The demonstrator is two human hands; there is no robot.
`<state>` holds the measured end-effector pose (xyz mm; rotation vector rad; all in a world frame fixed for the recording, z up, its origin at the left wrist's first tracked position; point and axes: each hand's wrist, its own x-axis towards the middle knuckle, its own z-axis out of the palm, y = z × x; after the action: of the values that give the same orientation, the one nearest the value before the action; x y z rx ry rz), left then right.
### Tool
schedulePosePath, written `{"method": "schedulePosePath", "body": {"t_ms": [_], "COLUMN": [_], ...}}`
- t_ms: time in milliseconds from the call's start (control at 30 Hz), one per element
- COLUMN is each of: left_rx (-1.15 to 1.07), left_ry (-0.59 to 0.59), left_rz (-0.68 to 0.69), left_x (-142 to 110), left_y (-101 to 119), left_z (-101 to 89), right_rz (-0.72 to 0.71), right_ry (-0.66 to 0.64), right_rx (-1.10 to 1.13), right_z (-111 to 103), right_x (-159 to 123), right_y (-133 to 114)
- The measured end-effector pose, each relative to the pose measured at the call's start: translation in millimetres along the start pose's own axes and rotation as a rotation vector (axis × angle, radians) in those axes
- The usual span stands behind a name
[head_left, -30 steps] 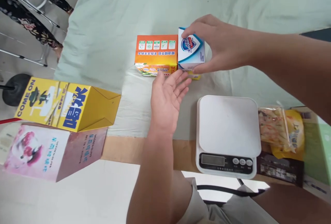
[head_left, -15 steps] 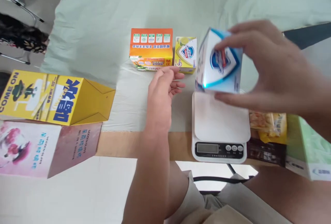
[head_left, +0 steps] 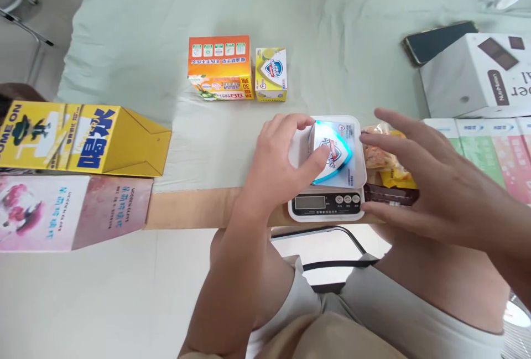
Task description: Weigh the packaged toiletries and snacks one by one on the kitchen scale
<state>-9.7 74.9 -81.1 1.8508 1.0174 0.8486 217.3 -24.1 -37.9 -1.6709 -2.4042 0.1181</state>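
Note:
A white and blue Safeguard soap box (head_left: 338, 162) lies on the platform of a white kitchen scale (head_left: 296, 146). My left hand (head_left: 277, 162) grips the box from its left side, thumb on the printed top and fingertips at the far left corner. Just off the scale's right edge is my right hand (head_left: 431, 187), its fingers spread and nothing between them. The scale's display (head_left: 310, 202) looks dark, with no digits I can read.
Beyond the scale stand an orange box (head_left: 219, 55) and a yellow soap box (head_left: 271, 74). Yellow (head_left: 141, 143) and pink (head_left: 112, 209) cartons are at left. Snack packets (head_left: 379, 154), a phone (head_left: 440, 43), a white box (head_left: 456, 79) and pastel boxes (head_left: 477, 138) are at right.
The blue and white soap box has come down onto the scale. My right hand has let go of it and opened; my left hand has moved right and taken hold of it.

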Motion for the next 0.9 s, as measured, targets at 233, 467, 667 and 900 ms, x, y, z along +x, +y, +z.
{"method": "schedulePosePath", "body": {"t_ms": [233,467,667,900], "left_rx": [0.283,0.231,0.131,0.057], "left_ry": [-0.104,-0.151,-0.033,0.071], "left_rz": [0.104,0.211,0.275,0.386], "left_x": [-23,-31,-27,-17], "left_y": [14,13,5,4], "left_z": [0.6,15.9,18.9,29.1], "right_rz": [-0.013,-0.254,-0.271,-0.422], "right_ry": [0.137,0.059,0.01,-0.024], "right_rx": [-0.118,-0.166,-0.159,-0.103], "right_z": [7,9,11,5], "right_x": [-10,34,39,60], "right_y": [9,2,12,25]}}
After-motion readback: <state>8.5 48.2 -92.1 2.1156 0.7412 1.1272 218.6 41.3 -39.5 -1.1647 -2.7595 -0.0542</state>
